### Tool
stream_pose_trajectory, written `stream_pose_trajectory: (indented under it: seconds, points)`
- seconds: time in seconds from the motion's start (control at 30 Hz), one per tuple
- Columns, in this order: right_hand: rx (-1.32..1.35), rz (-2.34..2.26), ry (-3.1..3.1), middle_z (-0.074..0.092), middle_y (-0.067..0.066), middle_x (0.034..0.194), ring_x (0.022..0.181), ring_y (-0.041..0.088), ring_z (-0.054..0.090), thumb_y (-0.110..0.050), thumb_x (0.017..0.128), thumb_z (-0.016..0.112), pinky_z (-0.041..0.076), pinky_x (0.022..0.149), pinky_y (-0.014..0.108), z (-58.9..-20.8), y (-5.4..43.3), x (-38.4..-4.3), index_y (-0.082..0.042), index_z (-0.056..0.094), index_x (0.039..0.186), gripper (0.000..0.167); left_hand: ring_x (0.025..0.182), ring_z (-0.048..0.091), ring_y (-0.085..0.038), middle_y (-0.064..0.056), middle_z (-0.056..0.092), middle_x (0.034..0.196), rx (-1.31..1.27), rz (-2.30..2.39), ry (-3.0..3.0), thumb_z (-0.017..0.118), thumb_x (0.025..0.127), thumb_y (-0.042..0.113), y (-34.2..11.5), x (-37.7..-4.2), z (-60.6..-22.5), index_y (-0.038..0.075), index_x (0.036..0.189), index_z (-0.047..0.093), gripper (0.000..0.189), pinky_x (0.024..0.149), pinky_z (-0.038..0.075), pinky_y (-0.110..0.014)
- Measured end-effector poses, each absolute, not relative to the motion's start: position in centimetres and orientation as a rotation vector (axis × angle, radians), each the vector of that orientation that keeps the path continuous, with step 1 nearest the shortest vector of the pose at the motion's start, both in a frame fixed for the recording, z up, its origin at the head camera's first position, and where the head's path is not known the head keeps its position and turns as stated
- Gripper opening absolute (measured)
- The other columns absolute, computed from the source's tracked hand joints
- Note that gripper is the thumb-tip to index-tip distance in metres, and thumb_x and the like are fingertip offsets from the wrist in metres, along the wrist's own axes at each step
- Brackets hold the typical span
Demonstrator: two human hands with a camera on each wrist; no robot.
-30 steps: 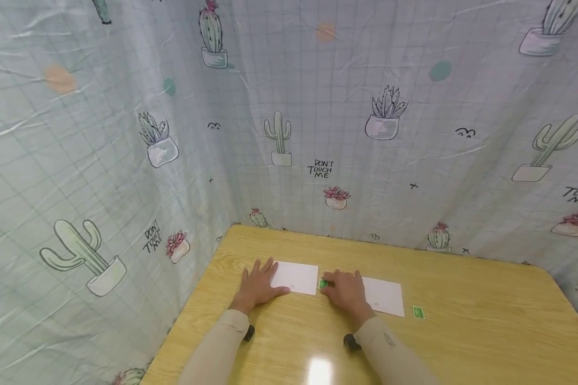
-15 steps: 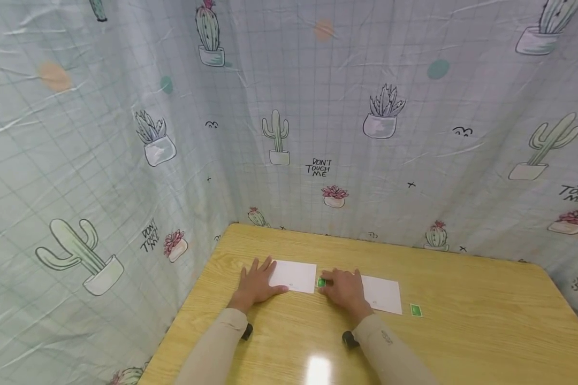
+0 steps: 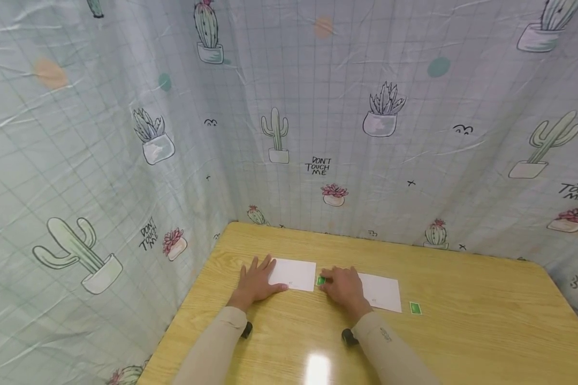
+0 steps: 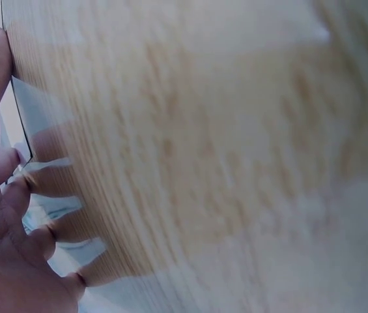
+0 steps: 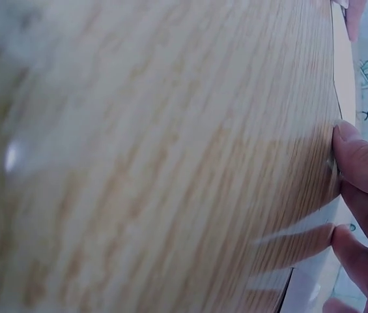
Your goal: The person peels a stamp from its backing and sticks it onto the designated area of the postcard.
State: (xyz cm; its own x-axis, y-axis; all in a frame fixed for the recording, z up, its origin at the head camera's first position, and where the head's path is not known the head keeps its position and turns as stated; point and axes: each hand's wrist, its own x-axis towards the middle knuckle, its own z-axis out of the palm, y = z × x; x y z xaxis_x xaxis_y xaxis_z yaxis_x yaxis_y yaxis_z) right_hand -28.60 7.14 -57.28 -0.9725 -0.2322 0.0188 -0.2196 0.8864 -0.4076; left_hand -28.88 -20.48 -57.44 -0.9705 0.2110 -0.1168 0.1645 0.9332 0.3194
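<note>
My left hand (image 3: 256,283) lies with spread fingers over the left end of a white card (image 3: 299,272), its thumb on the near edge. Just right of that card is a small green stamp with a pale border (image 3: 320,280). The thumb and index finger of my right hand (image 3: 344,290) pinch this stamp, partly covering it. Under and beside the right hand a second white card (image 3: 382,293) lies flat. In the right wrist view, the right thumb (image 5: 361,158) and fingertips are down at the tabletop. The left wrist view shows the left hand (image 4: 8,241) with fingertips touching the table.
Another green stamp (image 3: 416,308) lies right of the second card. The yellow wood-grain table (image 3: 486,321) reaches back to a cactus-print curtain (image 3: 347,144), which also hangs along the left side. Each wrist carries a small black camera.
Both hands stay nearly in place, the left on its card and the right at the stamp. The head view has shifted slightly.
</note>
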Motion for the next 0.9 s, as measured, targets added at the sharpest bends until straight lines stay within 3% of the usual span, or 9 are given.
stream_pose_trajectory:
  seconds: [0.17,0.9]
  points:
    - [-0.358,-0.701,3.012,0.071,0.011,0.138,0.131,0.042,0.064,-0.033,0.092,0.078,0.052,0.106,0.058,-57.19,7.01,-28.56,-0.019,0.077,0.127,0.037,0.161,0.018,-0.046,-0.007,0.027,0.174,0.274,0.467,2.941,0.064,0.093,0.067,-20.54,-28.93,-57.54,0.013,0.163,0.037,0.092,0.124,0.012,-0.075]
    - [-0.469,-0.630,3.056,0.077,0.006,0.127,0.119,0.037,0.070,-0.039,0.088,0.082,0.058,0.095,0.053,-57.67,7.80,-28.96,-0.023,0.082,0.116,0.033,0.162,0.017,-0.045,-0.005,0.025,0.175,0.279,0.437,2.945,0.061,0.092,0.073,-20.70,-29.15,-58.40,0.015,0.164,0.035,0.096,0.125,0.012,-0.075]
